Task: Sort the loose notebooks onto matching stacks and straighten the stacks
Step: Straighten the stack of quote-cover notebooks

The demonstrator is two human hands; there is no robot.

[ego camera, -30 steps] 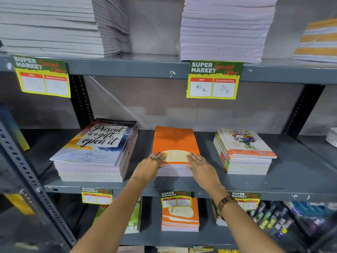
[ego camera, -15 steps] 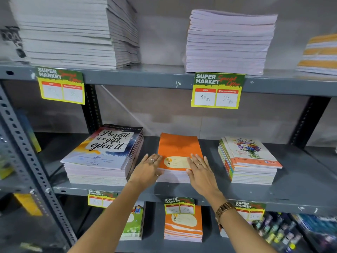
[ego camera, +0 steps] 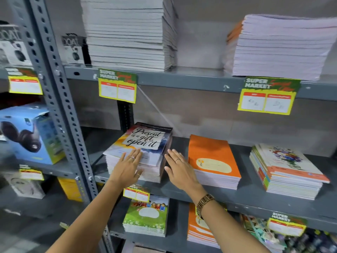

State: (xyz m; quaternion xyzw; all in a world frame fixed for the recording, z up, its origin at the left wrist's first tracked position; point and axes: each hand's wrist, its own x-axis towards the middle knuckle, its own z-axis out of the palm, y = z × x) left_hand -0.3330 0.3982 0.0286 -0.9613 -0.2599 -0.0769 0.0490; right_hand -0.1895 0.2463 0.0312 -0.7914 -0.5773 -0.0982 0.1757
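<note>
On the middle shelf (ego camera: 246,193) stand three notebook stacks. The left stack (ego camera: 145,141) has a cover reading "Present is a gift, open it". My left hand (ego camera: 127,167) lies flat with straight fingers on its front cover. My right hand (ego camera: 179,168) is open beside that stack's right front corner, fingers straight, between it and the orange stack (ego camera: 213,157). I cannot tell whether the right hand touches the stack. A floral-cover stack (ego camera: 286,168) sits to the right.
Tall white-edged stacks (ego camera: 127,31) (ego camera: 280,46) fill the upper shelf. Yellow price tags (ego camera: 266,95) hang from shelf edges. A perforated steel upright (ego camera: 60,99) stands at left, with a blue headphone box (ego camera: 29,132) beyond it. Below lie a green notebook stack (ego camera: 147,216) and more orange notebooks (ego camera: 198,225).
Both hands left the orange stack and moved left to the "Present is a gift" stack. The view shifted left as well.
</note>
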